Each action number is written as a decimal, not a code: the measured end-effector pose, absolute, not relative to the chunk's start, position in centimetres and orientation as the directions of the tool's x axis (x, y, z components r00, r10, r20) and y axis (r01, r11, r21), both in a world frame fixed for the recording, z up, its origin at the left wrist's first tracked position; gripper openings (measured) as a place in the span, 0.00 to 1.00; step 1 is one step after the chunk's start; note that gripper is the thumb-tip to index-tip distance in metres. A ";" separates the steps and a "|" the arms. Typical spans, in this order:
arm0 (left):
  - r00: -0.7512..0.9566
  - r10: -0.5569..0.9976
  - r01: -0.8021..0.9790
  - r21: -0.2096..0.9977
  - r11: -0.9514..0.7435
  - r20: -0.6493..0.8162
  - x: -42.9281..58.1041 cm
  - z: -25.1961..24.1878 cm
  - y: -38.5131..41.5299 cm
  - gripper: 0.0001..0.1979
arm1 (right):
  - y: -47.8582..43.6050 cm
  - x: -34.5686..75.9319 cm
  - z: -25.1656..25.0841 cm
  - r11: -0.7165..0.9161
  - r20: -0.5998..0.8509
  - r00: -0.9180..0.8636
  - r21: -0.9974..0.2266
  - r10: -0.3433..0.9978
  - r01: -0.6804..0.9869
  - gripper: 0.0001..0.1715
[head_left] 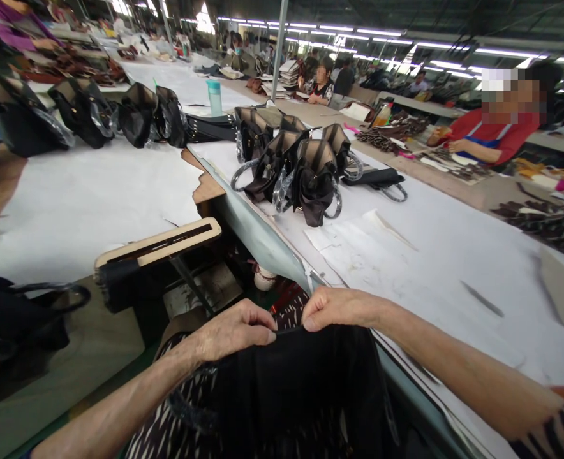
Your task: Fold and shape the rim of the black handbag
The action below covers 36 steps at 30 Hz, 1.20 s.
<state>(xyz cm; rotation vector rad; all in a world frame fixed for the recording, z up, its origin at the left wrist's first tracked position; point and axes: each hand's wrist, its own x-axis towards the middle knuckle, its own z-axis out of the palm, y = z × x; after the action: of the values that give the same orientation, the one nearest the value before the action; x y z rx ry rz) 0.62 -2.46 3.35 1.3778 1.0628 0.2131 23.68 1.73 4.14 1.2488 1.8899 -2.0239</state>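
Note:
A black handbag rests over my lap, its upper edge drawn up between both hands. My left hand pinches that edge, thumb on the near side. A little to the right, my right hand grips the same edge with fingers curled in. On the bag's left side a handle wrapped in clear plastic hangs down. The bag's lower part runs out of view.
Several black handbags stand on the white-covered table ahead. More bags line the left table, near a teal bottle. A padded post arm juts out at left. A co-worker in red sits at far right.

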 end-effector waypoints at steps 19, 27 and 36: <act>0.552 0.646 0.515 0.825 0.232 -0.527 1.3 3.5 -2.3 0.12 | 1.7 23.9 4.1 -0.294 -0.674 -0.619 -0.736 0.403 0.609 0.12; 0.610 0.594 0.487 0.839 0.242 -0.525 1.5 3.5 -2.2 0.11 | 1.7 23.6 3.5 -0.329 -0.720 -0.537 -0.685 0.440 0.650 0.11; 0.550 0.631 0.531 0.812 0.243 -0.548 1.5 3.0 -2.4 0.12 | 1.4 23.6 2.9 -0.275 -0.707 -0.499 -0.677 0.501 0.683 0.12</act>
<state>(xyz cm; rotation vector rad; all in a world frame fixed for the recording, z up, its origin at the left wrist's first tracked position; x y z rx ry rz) 1.51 -2.37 3.03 1.4061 1.0828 0.0903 23.59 1.40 2.86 1.4873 1.7959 -1.8811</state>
